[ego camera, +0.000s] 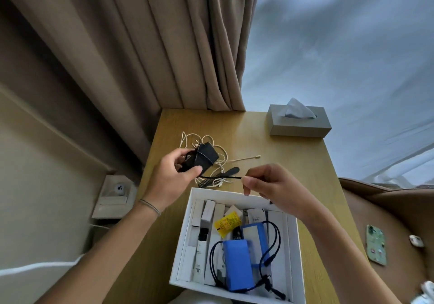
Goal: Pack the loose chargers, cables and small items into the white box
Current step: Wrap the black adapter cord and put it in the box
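My left hand (175,176) grips a black charger (205,156) above the wooden table (293,158). Its thin black cable (220,177) runs taut to my right hand (274,186), which pinches the cable's end. A tangled white cable (219,144) and a black comb (218,176) lie on the table behind and under my hands. The open white box (185,240) sits at the near table edge, just below my hands. It holds two blue battery packs (238,265), black leads, white cartons and a yellow packet (227,223).
A grey tissue box (299,121) stands at the table's far right. Brown curtains (145,45) hang behind the table. A phone (375,245) and a small white item (416,241) lie on the brown seat to the right. A wall socket (117,193) is low on the left.
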Demonstrator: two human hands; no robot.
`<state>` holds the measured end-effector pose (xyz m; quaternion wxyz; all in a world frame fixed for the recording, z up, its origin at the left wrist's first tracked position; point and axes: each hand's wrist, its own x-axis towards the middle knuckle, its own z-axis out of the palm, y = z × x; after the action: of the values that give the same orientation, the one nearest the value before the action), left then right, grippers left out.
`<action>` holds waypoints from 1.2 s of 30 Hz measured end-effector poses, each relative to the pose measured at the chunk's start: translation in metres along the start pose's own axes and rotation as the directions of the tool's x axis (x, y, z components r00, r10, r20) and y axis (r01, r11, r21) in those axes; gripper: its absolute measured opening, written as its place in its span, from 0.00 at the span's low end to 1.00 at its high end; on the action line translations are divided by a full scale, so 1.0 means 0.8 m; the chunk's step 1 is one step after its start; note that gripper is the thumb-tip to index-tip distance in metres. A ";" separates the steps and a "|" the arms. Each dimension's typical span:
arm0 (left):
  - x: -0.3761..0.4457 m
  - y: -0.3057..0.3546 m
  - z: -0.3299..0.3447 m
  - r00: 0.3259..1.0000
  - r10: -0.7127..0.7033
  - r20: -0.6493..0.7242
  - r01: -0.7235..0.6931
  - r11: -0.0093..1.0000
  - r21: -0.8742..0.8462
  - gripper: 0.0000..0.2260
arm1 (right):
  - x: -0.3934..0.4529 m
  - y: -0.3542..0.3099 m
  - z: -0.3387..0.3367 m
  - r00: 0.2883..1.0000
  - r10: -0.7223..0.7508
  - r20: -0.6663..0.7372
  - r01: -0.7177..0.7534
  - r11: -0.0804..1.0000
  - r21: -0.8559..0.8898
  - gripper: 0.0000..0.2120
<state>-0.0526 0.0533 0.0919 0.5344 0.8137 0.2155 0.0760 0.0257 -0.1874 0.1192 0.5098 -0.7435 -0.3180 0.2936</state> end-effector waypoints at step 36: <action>-0.056 -0.006 0.029 0.786 -0.003 0.618 -0.248 0.914 0.320 0.21 | -0.027 0.018 0.068 0.985 -0.144 -0.097 0.055 0.790 -0.611 0.06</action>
<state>-0.0858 0.0158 0.0827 0.3983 0.8957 -0.0108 -0.1972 -0.0268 -0.1772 0.0915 0.2806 -0.8682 -0.3977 0.0966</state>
